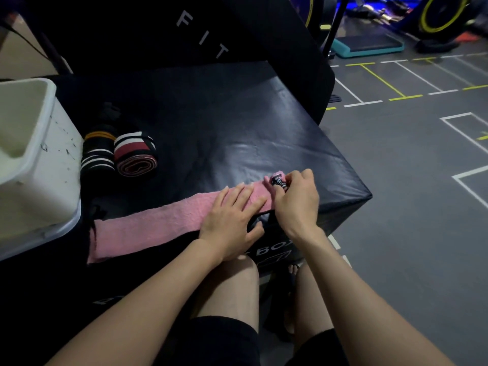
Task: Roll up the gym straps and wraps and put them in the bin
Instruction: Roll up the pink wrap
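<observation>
A long pink fabric wrap point(158, 228) lay flat along the near edge of the black padded vinyl box point(237, 128), running from the box's near left corner toward its right corner. The left hand point(232, 223) rested on the wrap's right half, its fingers straight, slightly spread and pressing the cloth down. Just right of those fingertips, the right hand point(297, 199) pinched the wrap's end, where a small black-and-white printed label point(278, 180) had been turned over into the start of a roll; its fingers were curled tightly round that turned end. The wrap looked fuzzy and slightly frayed at its left end, which hung a little over the box's edge.

Farther back on the box, near its left side, sat two rolled wraps touching each other: a black one with orange and white stripes point(97, 154) and a black, white and maroon striped one point(136, 154). Against the box's left side stood a scuffed white plastic bin point(39, 159).
</observation>
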